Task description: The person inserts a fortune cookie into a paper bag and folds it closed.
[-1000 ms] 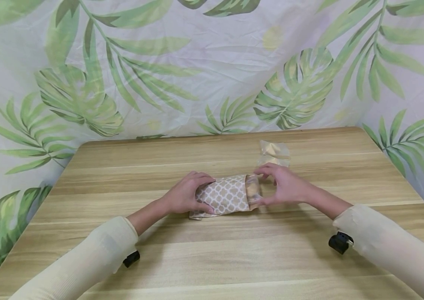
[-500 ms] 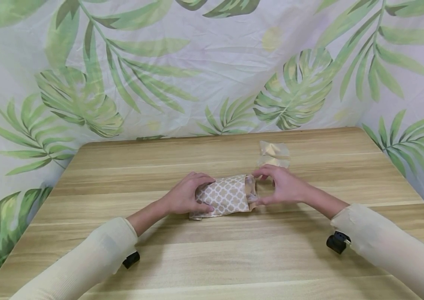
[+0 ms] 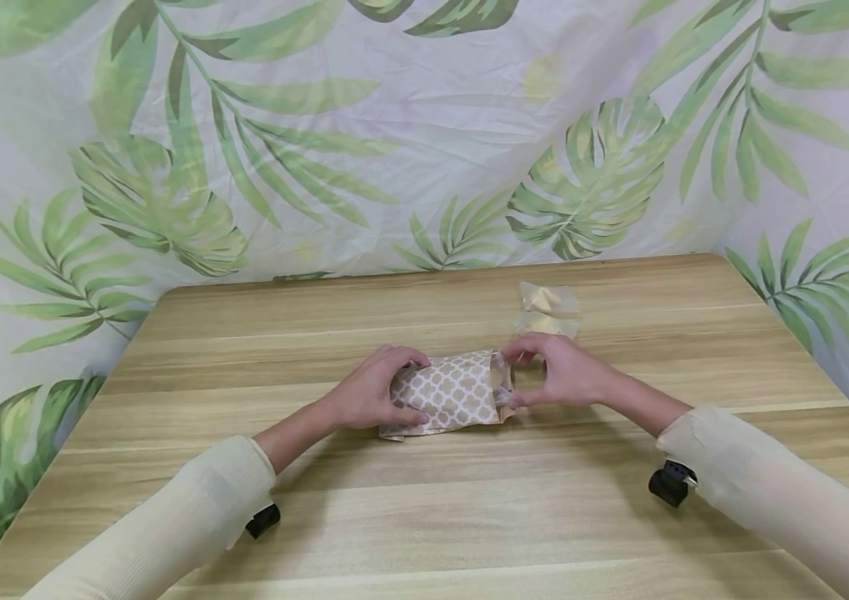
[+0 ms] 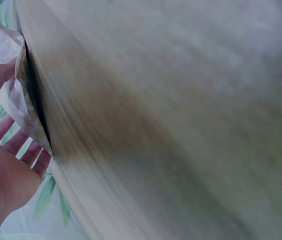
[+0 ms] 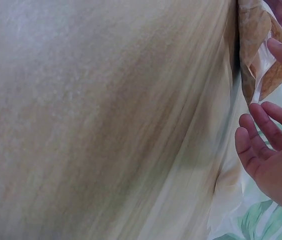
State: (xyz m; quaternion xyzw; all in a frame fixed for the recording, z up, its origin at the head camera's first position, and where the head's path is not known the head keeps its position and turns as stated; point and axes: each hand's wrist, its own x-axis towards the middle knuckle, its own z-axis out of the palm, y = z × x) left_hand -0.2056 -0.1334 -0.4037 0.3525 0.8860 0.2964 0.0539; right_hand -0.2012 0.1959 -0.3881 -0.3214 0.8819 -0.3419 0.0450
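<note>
A paper bag (image 3: 446, 390) with a tan and white lattice print lies flat on the table, its mouth facing right. My left hand (image 3: 375, 390) grips the bag's closed end, thumb on the near side and fingers on the far side. Inside the mouth sits a clear plastic packet (image 5: 266, 60), mostly hidden by the brown paper. My right hand (image 3: 562, 371) is at that mouth; its thumb presses the packet in the right wrist view, and its fingertips touch the opposite edge of the opening. The left wrist view shows my left thumb (image 4: 3, 75) on the bag.
Two clear packets (image 3: 548, 300) with yellowish contents lie behind my right hand, one partly covered by it. The wood-grain table (image 3: 424, 508) ends at a leaf-print cloth (image 3: 304, 167). A black wrist camera (image 3: 670, 483) hangs below the right sleeve.
My right hand has moved slightly left, and the clear packet has slid deeper into the bag, so less of it sticks out. My left hand has stayed in place on the bag.
</note>
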